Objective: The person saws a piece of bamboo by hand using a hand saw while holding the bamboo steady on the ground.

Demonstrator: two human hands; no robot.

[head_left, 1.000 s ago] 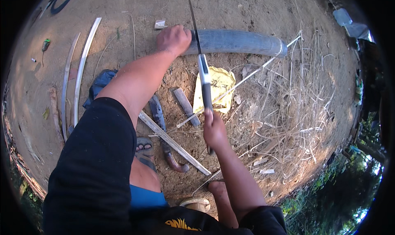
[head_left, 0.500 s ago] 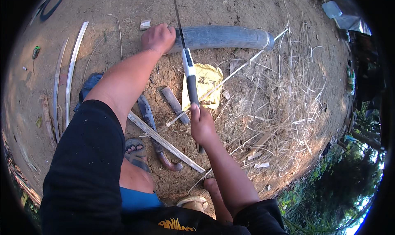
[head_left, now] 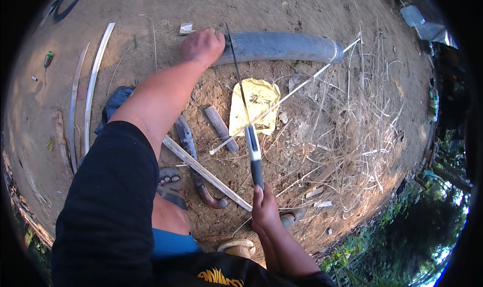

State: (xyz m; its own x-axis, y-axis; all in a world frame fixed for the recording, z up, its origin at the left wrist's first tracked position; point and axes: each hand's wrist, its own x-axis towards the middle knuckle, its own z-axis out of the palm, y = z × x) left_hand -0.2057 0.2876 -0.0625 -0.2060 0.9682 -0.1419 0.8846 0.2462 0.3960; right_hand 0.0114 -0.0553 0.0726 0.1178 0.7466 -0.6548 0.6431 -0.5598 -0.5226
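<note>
Left hand (head_left: 203,46) curled round left end of dark pole (head_left: 276,46), hiding that end; pole lies on ground (head_left: 151,3) beyond yellow sheet (head_left: 262,97). Right hand (head_left: 264,207) grips saw (head_left: 252,138), covering handle's end; cut depth unclear.

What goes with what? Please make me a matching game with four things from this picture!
Things:
1. Long, round, blue-grey tube
2. Straight saw with a white-and-dark handle
3. Thin, curly, pale shavings
4. Dark-bladed knife with a curved brown handle

Places:
A. Scattered on the ground at the right
B. Crossed by a long, flat, pale strip
C. Under the left hand
D. In the right hand

Pairs: 1-C, 2-D, 3-A, 4-B
</note>
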